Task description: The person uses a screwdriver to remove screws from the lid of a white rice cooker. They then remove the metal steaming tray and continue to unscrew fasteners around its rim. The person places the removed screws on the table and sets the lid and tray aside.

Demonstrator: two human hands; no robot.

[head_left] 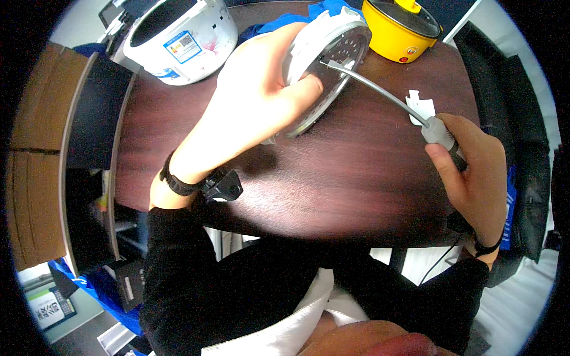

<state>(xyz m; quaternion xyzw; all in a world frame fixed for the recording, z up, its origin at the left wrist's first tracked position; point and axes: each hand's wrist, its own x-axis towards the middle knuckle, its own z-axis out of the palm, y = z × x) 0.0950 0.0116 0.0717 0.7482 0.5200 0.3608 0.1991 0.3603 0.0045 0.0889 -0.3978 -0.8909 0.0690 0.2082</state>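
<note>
My left hand (pixel 261 89) grips a round white lid (pixel 332 26), which is tilted up on edge above the table. Its inner side carries a grey metal plate with small holes (pixel 351 48). In my right hand (pixel 475 160) is a screwdriver (pixel 392 98) with a greyish handle and a long shaft that looks curved. The flat tip of that shaft meets the inner face of the lid, near my left thumb. Most of the lid's outer side is hidden behind my left hand. A small white plastic piece (pixel 420 108) lies on the table beyond the screwdriver handle.
A white rice cooker body (pixel 205 50) with a printed flower stands at the back left of the brown table (pixel 332 184). A yellow electric pot (pixel 392 38) with a dark lid is at the back right. Blue cloth (pixel 273 25) lies behind the lid. Cardboard boxes (pixel 35 118) are stacked far left.
</note>
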